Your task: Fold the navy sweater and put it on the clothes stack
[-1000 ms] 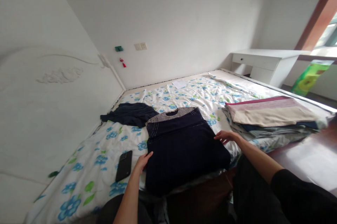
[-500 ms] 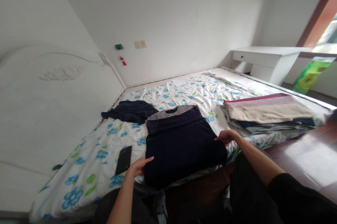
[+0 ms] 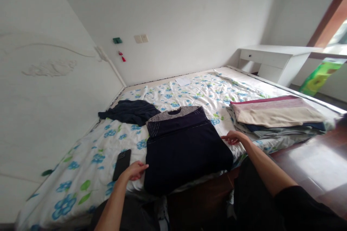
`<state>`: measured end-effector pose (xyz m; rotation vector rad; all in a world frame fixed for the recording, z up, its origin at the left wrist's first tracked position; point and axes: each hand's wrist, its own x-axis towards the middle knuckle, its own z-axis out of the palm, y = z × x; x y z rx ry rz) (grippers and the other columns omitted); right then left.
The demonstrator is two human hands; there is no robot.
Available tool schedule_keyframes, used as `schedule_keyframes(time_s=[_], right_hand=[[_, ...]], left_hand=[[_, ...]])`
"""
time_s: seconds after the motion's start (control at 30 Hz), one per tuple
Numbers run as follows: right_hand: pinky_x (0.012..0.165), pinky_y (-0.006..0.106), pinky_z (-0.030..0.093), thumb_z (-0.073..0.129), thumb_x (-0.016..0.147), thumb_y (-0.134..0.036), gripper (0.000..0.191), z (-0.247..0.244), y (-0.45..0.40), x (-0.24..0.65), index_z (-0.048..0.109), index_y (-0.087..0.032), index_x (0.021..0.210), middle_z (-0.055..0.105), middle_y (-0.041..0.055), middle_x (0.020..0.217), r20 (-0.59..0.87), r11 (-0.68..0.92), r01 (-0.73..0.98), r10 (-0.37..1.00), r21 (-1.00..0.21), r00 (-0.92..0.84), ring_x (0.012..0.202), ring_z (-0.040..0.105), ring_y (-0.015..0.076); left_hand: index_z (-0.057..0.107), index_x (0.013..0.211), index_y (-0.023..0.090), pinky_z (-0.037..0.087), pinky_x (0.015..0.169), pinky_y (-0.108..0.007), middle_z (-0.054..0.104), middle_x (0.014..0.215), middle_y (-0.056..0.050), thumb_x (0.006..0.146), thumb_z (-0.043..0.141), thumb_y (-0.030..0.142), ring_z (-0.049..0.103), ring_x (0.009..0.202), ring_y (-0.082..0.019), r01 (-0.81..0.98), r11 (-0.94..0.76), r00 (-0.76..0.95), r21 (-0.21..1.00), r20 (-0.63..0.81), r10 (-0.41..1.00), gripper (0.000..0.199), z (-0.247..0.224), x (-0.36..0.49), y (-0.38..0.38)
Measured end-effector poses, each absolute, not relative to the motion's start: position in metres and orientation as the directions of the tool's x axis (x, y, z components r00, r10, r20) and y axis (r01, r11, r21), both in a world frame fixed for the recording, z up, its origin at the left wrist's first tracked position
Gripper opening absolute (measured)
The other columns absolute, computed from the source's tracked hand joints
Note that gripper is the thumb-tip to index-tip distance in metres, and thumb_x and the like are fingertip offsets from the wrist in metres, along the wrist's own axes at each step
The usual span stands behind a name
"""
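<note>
Navy top [image 3: 187, 155] lies face up and flat near the front edge of the bed, its broad body a smooth, dark, roughly rectangular panel. A speckled grey yoke surrounds the round neckline, and fine pale lines streak the shoulder. Beneath it, the white sheet [image 3: 89, 173], printed with blue flowers and green leaves, is softly rumpled. A dark garment [image 3: 131, 111] lies in loose folds by the top's left shoulder; to the right sits a neat, layered stack of folded clothes [image 3: 279, 113], cream and pink knit uppermost.

The left hand [image 3: 137, 170] has its index finger extended and the others curled; the right hand [image 3: 233, 138] is similarly bent at the opposite side. Whether either pinches cloth I cannot tell.

Half a second ago the left fingertip overlapped the navy fabric; now it only reaches the edge, and the wrist partly covers the slab-like black phone [image 3: 122, 162].
</note>
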<state>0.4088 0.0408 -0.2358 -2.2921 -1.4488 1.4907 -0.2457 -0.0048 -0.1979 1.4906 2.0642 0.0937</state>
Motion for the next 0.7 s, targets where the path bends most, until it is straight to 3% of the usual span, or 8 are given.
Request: schedule_keyframes(time_s=[0.1, 0.2, 0.3, 0.47, 0.57, 0.7], right_hand=[[0.087, 0.036, 0.065, 0.092, 0.094, -0.053, 0.043, -0.237, 0.055, 0.406, 0.081, -0.012, 0.099, 0.084, 0.0185, 0.099, -0.373, -0.358, 0.763, 0.913, -0.539, 0.165, 0.092, 0.082, 0.0313], [0.108, 0.036, 0.059, 0.078, 0.105, -0.034, 0.027, -0.236, 0.067, 0.391, 0.084, -0.014, 0.122, 0.086, 0.0167, 0.122, -0.202, -0.176, 0.818, 0.977, -0.548, 0.075, 0.115, 0.081, 0.0315], [0.117, 0.036, 0.056, 0.067, 0.108, -0.027, 0.030, -0.235, 0.079, 0.370, 0.085, -0.020, 0.132, 0.085, 0.0103, 0.132, -0.145, -0.044, 0.788, 0.988, -0.614, -0.058, 0.124, 0.078, 0.0292], [0.118, 0.036, 0.057, 0.064, 0.108, -0.026, 0.033, -0.241, 0.096, 0.349, 0.087, -0.023, 0.133, 0.085, 0.0064, 0.135, -0.130, 0.040, 0.754, 0.978, -0.656, -0.165, 0.125, 0.079, 0.0290], [0.116, 0.036, 0.058, 0.062, 0.109, -0.024, 0.035, -0.247, 0.108, 0.347, 0.086, -0.021, 0.134, 0.086, 0.0072, 0.133, -0.129, 0.040, 0.751, 0.978, -0.659, -0.165, 0.122, 0.080, 0.0285], [0.119, 0.037, 0.057, 0.061, 0.108, -0.021, 0.037, -0.252, 0.123, 0.346, 0.087, -0.023, 0.134, 0.085, 0.0077, 0.135, -0.077, 0.064, 0.770, 0.986, -0.635, -0.145, 0.126, 0.078, 0.0292]], left_hand=[[0.073, 0.112, 0.024, 0.064, 0.102, -0.046, 0.084, 0.115, -0.014, 0.093, 0.069, 0.049, 0.080, 0.119, -0.038, 0.942, 0.183, -0.161, 0.281, -0.101, 0.982, 0.032, -0.196, -0.233, 0.014], [0.074, 0.132, 0.022, 0.051, 0.126, -0.044, 0.076, 0.143, -0.015, 0.099, 0.056, 0.035, 0.070, 0.140, -0.033, 0.951, -0.099, 0.085, 0.292, 0.059, 0.995, 0.040, -0.202, -0.210, 0.031], [0.074, 0.142, 0.020, 0.049, 0.128, -0.043, 0.073, 0.147, -0.015, 0.098, 0.058, 0.035, 0.069, 0.143, -0.032, 0.911, -0.197, 0.215, 0.362, -0.011, 0.977, 0.050, -0.216, -0.193, 0.045], [0.076, 0.147, 0.016, 0.061, 0.110, -0.041, 0.070, 0.155, -0.019, 0.080, 0.077, 0.041, 0.077, 0.128, -0.036, 0.898, -0.038, 0.177, 0.438, -0.280, 0.944, 0.071, -0.227, -0.194, 0.074], [0.084, 0.137, 0.021, 0.062, 0.102, -0.038, 0.079, 0.144, -0.014, 0.070, 0.086, 0.048, 0.080, 0.118, -0.035, 0.848, -0.010, 0.271, 0.530, -0.417, 0.867, 0.072, -0.217, -0.201, 0.097], [0.091, 0.121, 0.027, 0.059, 0.106, -0.037, 0.089, 0.124, -0.007, 0.065, 0.092, 0.056, 0.078, 0.125, -0.035, 0.745, 0.024, 0.433, 0.667, -0.511, 0.743, 0.062, -0.202, -0.197, 0.121]])
